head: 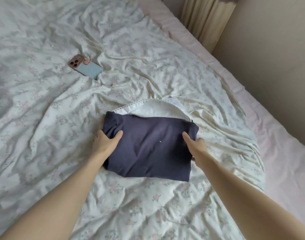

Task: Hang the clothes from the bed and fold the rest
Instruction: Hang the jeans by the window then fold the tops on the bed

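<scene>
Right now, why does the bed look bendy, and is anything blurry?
Head view: the wide lens curves the bed's pink edge; soft daylight, no glare, faint shadow under the navy garment; both hands, left and right, and the phone look sharp.

A folded navy garment (148,146) is gripped at its left edge by the left hand (106,141) and at its right edge by the right hand (196,146), over a white lace-trimmed cloth (155,110) on the floral bed (44,118). A phone (86,66) is seen well apart.
</scene>
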The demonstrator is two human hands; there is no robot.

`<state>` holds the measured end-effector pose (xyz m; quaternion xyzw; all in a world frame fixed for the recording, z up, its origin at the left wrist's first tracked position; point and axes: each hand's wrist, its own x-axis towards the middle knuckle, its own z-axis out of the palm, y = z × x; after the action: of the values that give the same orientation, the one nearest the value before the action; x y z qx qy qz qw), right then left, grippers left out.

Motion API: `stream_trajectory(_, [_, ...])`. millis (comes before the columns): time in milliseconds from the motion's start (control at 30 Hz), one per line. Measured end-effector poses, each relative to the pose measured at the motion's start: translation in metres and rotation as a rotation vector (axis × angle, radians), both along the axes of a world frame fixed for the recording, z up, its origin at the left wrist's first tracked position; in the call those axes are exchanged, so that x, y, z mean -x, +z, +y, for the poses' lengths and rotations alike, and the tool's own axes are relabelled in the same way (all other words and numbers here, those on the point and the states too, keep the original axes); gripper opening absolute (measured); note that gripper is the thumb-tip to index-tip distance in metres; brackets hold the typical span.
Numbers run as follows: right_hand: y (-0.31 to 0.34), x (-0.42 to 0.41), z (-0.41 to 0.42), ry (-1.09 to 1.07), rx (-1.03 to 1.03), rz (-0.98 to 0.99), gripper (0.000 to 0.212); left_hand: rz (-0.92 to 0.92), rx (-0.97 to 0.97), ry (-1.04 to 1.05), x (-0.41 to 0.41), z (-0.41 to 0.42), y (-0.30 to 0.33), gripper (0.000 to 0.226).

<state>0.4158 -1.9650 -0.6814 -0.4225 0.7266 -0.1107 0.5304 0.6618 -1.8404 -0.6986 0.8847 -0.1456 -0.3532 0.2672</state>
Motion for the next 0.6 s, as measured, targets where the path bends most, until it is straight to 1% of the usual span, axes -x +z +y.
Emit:
stream_trajectory(33, [-0.004, 0.001, 0.003, 0.013, -0.007, 0.010, 0.059, 0.029, 0.014, 0.046, 0.000, 0.000, -0.001, 0.080])
stream_trajectory(100, [-0.007, -0.002, 0.007, 0.011, 0.021, -0.003, 0.050, 0.102, 0.073, 0.133, -0.001, -0.003, 0.000, 0.073])
stream_trajectory(133, [-0.004, -0.005, 0.009, -0.009, 0.031, -0.023, 0.047, 0.094, 0.101, 0.131, 0.000, -0.004, 0.001, 0.068])
stream_trajectory(167, [-0.001, -0.008, 0.010, -0.022, 0.049, -0.031, 0.046, 0.042, 0.119, 0.086, 0.000, -0.004, 0.003, 0.063])
stream_trajectory(233, [0.002, -0.009, 0.011, 0.023, 0.160, 0.051, 0.059, -0.107, 0.133, -0.040, -0.001, -0.005, 0.008, 0.066])
stream_trajectory(300, [0.009, -0.008, 0.006, 0.145, 0.350, 0.197, 0.072, -0.203, 0.133, -0.135, -0.006, -0.011, 0.017, 0.075])
stream_trajectory(367, [0.016, -0.011, -0.009, 0.356, 0.555, 0.355, 0.069, -0.294, 0.147, -0.248, -0.014, -0.025, 0.024, 0.076])
stream_trajectory(433, [0.020, -0.018, -0.029, 0.598, 0.655, 0.492, 0.060, -0.377, 0.112, -0.434, -0.021, -0.043, 0.028, 0.073])
stream_trajectory(467, [0.021, -0.022, -0.036, 0.695, 0.676, 0.542, 0.057, -0.406, 0.072, -0.529, -0.022, -0.051, 0.030, 0.071])
stream_trajectory(533, [0.018, -0.029, -0.045, 0.813, 0.720, 0.617, 0.050, -0.485, 0.000, -0.672, -0.024, -0.065, 0.032, 0.060])
stream_trajectory(600, [0.014, -0.031, -0.049, 0.872, 0.738, 0.648, 0.047, -0.634, -0.023, -0.733, -0.024, -0.070, 0.031, 0.040])
